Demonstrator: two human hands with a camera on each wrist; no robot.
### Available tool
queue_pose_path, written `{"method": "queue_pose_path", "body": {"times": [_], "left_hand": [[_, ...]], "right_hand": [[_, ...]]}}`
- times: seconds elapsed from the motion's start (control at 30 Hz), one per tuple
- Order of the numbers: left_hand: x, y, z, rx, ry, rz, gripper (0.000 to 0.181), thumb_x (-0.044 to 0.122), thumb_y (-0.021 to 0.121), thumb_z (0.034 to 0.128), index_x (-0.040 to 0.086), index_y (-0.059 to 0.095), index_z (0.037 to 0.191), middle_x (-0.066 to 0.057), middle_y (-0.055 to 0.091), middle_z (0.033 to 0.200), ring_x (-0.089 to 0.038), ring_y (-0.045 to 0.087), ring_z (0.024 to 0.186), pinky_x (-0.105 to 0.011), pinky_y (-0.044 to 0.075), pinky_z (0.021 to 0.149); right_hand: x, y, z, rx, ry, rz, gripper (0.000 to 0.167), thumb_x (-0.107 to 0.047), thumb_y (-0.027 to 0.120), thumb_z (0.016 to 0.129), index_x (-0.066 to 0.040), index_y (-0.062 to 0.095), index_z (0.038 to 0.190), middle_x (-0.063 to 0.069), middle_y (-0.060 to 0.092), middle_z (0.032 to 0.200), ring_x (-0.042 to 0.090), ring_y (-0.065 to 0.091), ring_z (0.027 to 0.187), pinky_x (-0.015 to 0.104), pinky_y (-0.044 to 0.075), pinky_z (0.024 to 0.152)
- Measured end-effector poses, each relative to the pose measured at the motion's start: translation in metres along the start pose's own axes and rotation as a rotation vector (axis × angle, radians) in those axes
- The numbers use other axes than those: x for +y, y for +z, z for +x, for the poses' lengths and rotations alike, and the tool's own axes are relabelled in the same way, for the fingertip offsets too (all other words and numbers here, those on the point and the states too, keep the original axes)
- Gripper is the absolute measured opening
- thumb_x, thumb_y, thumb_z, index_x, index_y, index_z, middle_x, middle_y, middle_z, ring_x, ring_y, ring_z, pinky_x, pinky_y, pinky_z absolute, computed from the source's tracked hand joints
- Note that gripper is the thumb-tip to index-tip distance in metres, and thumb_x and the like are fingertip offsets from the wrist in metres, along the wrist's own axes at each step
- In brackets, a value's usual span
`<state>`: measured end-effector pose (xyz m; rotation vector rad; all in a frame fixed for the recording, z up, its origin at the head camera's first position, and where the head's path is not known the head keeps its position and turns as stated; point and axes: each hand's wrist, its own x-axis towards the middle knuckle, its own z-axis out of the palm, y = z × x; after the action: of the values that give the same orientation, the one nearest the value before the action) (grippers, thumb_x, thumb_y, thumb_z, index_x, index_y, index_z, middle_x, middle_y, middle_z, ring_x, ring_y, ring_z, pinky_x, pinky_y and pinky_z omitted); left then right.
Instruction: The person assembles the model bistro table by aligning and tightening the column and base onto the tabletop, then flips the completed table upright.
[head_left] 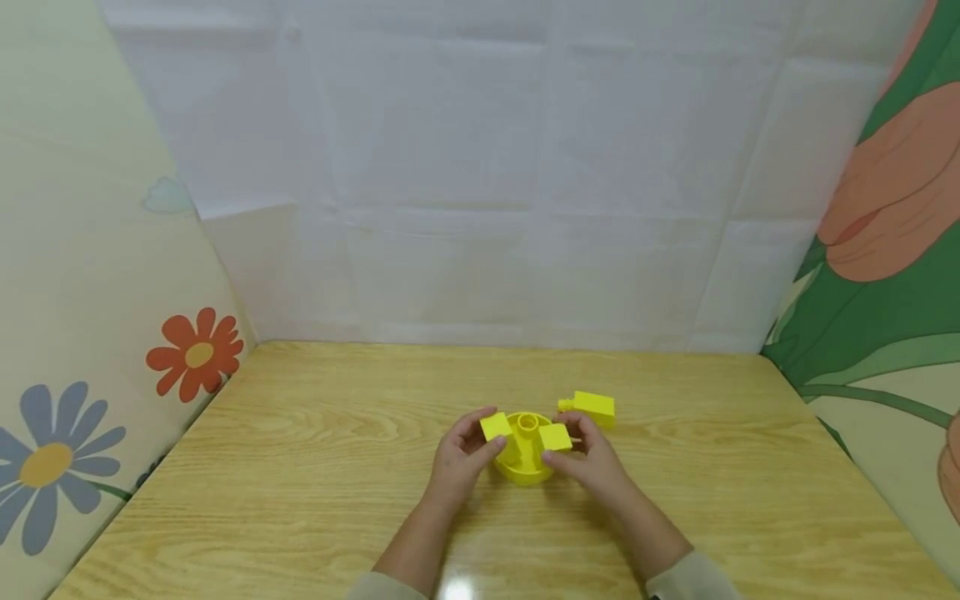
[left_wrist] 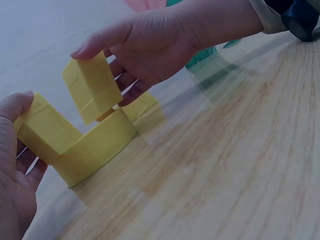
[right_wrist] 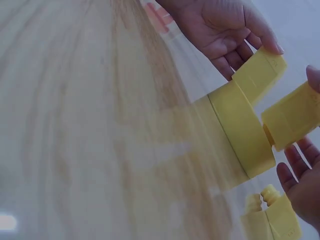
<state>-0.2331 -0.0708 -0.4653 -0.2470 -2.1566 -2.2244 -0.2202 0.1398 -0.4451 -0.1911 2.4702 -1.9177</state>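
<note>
From my remote seat I take every bearing from the dish, as the head view faces it. At 9 o'clock, the left hand (head_left: pixel 456 462) pinches a yellow, smooth plastic-looking block (head_left: pixel 496 427) between thumb and fingers. At 3 o'clock, the right hand (head_left: pixel 598 468) pinches a matching yellow box-shaped block (head_left: pixel 555 437) the same way. Both blocks stand tilted over the round, yellow, plastic-looking dish (head_left: pixel 525 477), one at 10 o'clock and one at 2; I cannot tell whether either is seated in it. The dish rests on the table between the hands, and inside it, towards 12, I see a short yellow ring-topped tube (head_left: pixel 528 423).

Just beyond the right hand, at 2 o'clock, a third yellow block with a ridged neck (head_left: pixel 594 407) lies on its side, its neck towards 9. All of it sits on a pale wood-grain table (head_left: pixel 315 467). Farther out I have a creased white cloth sheet (head_left: pixel 450 167) at 12 and a red-petalled printed flower (head_left: pixel 198 356) between 9 and 10.
</note>
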Motion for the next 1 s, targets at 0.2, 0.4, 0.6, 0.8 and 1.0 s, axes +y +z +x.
{"method": "queue_pose_path", "body": {"times": [0.2,0.4,0.6,0.8,1.0], "left_hand": [[-0.001,0.000,0.001,0.003,-0.011,0.017,0.048,0.009,0.070,0.0887,0.000,0.055,0.133,-0.018,0.061,0.130,-0.025,0.059,0.117,-0.019,0.050,0.094],[-0.002,0.000,0.001,0.006,-0.015,0.036,0.048,0.011,0.070,0.0892,0.002,0.055,0.134,-0.017,0.061,0.131,-0.025,0.058,0.118,-0.020,0.049,0.095],[-0.001,-0.001,0.000,0.003,-0.006,0.024,0.047,0.009,0.070,0.0890,0.001,0.056,0.133,-0.017,0.061,0.130,-0.021,0.059,0.114,-0.018,0.050,0.093],[0.000,0.000,0.000,0.003,0.000,0.005,0.047,0.008,0.070,0.0887,0.000,0.056,0.133,-0.018,0.061,0.130,-0.022,0.060,0.115,-0.018,0.050,0.093],[0.000,0.001,-0.001,-0.007,-0.007,-0.021,0.048,0.009,0.071,0.0887,0.000,0.055,0.133,-0.019,0.060,0.131,-0.028,0.058,0.120,-0.020,0.049,0.096]], "right_hand": [[0.002,-0.001,-0.003,-0.030,-0.039,0.033,0.040,-0.009,0.067,0.090,0.001,0.051,0.125,0.016,0.058,0.123,0.017,0.053,0.109,0.029,0.046,0.095],[0.007,-0.011,-0.007,-0.096,-0.031,0.144,0.043,-0.011,0.054,0.097,0.006,0.049,0.136,0.018,0.055,0.134,0.006,0.053,0.112,0.020,0.045,0.096],[0.008,-0.010,-0.004,-0.106,-0.093,0.032,0.044,-0.010,0.063,0.094,0.003,0.053,0.135,0.022,0.056,0.136,0.016,0.053,0.117,0.031,0.045,0.104],[0.003,0.000,-0.002,-0.094,-0.090,0.002,0.046,-0.013,0.068,0.092,-0.004,0.056,0.135,0.016,0.055,0.141,0.032,0.047,0.134,0.054,0.033,0.116],[-0.004,0.005,0.002,-0.108,-0.059,0.000,0.053,-0.018,0.069,0.092,-0.008,0.051,0.140,0.014,0.049,0.147,0.036,0.038,0.141,0.058,0.023,0.119]]}}
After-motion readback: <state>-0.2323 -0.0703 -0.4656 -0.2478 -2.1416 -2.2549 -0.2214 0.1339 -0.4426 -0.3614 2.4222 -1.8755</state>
